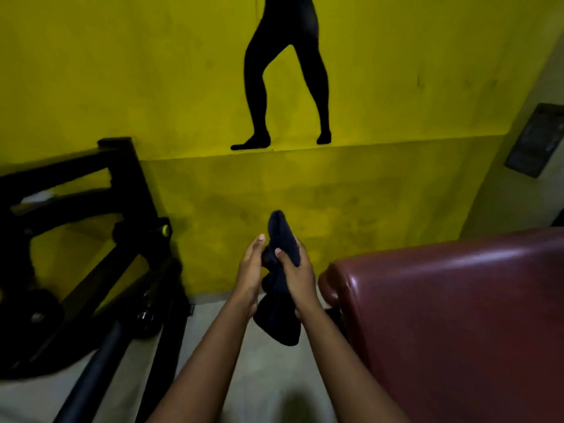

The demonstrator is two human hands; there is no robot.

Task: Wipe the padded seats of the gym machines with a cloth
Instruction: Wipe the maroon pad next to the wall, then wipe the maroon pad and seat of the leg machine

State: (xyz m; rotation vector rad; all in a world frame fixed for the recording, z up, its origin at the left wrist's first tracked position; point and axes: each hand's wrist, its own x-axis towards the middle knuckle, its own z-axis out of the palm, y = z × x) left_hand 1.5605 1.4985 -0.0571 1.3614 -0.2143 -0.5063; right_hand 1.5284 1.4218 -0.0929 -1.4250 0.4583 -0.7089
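A view from the head down two bare forearms, in a dim gym corner. The hands are close together, just left of a maroon padded seat (457,315), with a dark navy cloth (279,319) bunched between them. The right hand (300,273) has its fingers and thumb wrapped round the cloth. The left hand (251,270) lies flat against the cloth's other side, fingers straight. One end of the cloth sticks up above the fingertips and a loose fold hangs below the wrists. The cloth is held in the air, near the seat's front left corner but not touching it. The seat's glossy cover shows no sign of wiping that can be made out.

Left of the seat, past the hands, stands a black machine frame (91,270). Behind the seat is a yellow wall (122,71) with a black silhouette of legs (287,71) painted on it.

Likely risks from here: only one hand truly grips the cloth, so the hanging fold could slip to the grey floor (268,377) and pick up grit. A tight wad would also touch the seat with only a small patch, leaving streaks or missed edges.

No container is in view — no bucket, bottle or bin.
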